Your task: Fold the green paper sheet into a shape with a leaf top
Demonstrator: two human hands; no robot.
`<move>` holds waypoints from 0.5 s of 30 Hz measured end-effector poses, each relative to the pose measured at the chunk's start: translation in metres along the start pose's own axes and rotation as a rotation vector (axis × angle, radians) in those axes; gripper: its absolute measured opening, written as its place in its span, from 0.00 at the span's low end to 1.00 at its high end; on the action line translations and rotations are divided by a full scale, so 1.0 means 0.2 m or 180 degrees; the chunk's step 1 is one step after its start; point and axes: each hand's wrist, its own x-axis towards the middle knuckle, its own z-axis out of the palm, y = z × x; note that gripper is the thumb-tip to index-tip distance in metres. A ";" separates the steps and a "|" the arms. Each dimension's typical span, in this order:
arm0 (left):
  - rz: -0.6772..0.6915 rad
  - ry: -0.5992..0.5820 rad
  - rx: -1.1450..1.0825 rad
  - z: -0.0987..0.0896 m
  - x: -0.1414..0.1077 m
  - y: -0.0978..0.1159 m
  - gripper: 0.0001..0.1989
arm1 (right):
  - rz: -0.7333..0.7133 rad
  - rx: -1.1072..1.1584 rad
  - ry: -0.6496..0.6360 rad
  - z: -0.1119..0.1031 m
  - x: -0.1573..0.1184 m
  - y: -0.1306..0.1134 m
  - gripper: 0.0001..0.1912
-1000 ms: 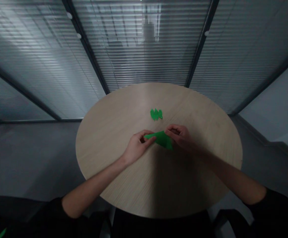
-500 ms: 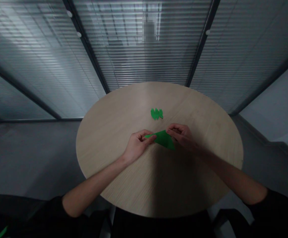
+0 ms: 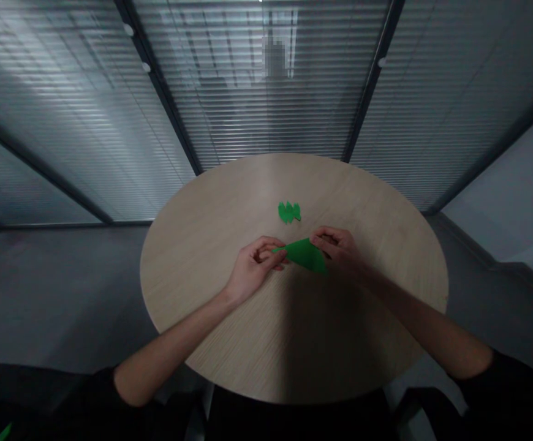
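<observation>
Between my two hands, above the middle of the table, is a green sheet of paper (image 3: 304, 253) in a roughly triangular, folded shape. My left hand (image 3: 258, 260) pinches its pointed left corner between thumb and fingers. At the upper right edge, my right hand (image 3: 335, 245) grips it with thumb and fingertips; some of those fingers are hidden behind the hand. Just beyond the sheet, a small green paper piece (image 3: 289, 212) with a jagged, leaf-like outline lies on the table, touched by neither hand.
The round wooden table (image 3: 202, 226) has a shadow across its near right part. Glass panels with blinds (image 3: 248, 116) stand behind it. A bit of green (image 3: 3, 433) shows at the lower left corner. Dark chair parts (image 3: 418, 404) are by the near edge.
The green sheet has tilted slightly, so more of its face shows and its lower right corner sits a little higher. Both hands keep their hold, with only small finger shifts.
</observation>
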 end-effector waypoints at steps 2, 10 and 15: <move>0.0021 0.0026 0.0014 0.00 0.00 0.00 0.12 | -0.0005 0.0006 -0.0024 0.00 0.00 0.00 0.16; 0.0039 0.0117 0.0117 0.00 -0.01 0.02 0.13 | -0.0159 -0.0125 -0.0077 0.00 0.00 -0.01 0.18; 0.0027 0.0203 0.0242 0.00 -0.01 0.03 0.15 | -0.0202 -0.0166 -0.0154 0.00 0.00 0.00 0.19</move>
